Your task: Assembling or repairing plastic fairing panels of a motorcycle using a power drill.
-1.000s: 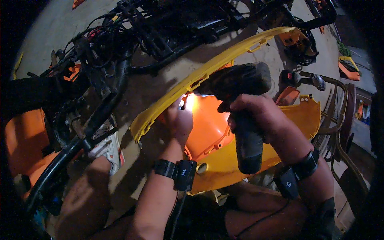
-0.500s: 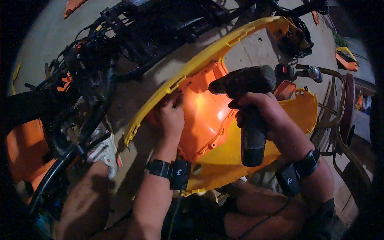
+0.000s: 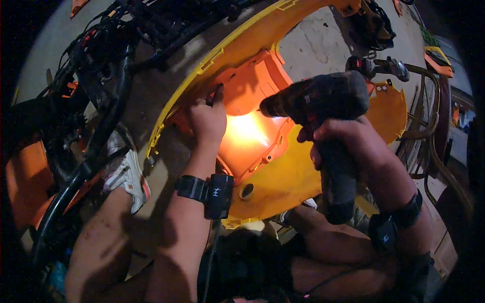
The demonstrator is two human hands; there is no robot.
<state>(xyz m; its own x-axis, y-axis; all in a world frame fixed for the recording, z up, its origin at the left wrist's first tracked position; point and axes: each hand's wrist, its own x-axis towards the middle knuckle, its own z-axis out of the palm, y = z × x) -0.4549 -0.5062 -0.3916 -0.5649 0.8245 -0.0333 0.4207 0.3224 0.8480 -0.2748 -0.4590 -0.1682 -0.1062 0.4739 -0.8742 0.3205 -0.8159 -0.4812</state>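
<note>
My right hand (image 3: 338, 134) is wrapped round the grip of a dark cordless drill (image 3: 323, 96). The drill's tip points left over an orange plastic panel (image 3: 257, 76), apparently short of its surface, and a bright light spot falls on the panel. My left hand (image 3: 206, 121) is closed at the panel's left side, where it meets a curved yellow plastic panel (image 3: 187, 93); thumb and forefinger point up along the seam. A small dark bit shows between those fingers, too small to name. The yellow panel curves round the orange one and extends below it, with a round hole near its lower part.
A dark vehicle frame (image 3: 118, 91) with cables stands at the left and far side. Another orange panel (image 3: 28, 182) leans at far left. A metal tube frame (image 3: 432, 101) stands at right. My legs flank the panels, a white shoe (image 3: 129, 177) at left.
The drill has moved right and its body has tilted, with the light spot now stronger on the orange panel. The panels and my left hand appear slightly higher and further left in view.
</note>
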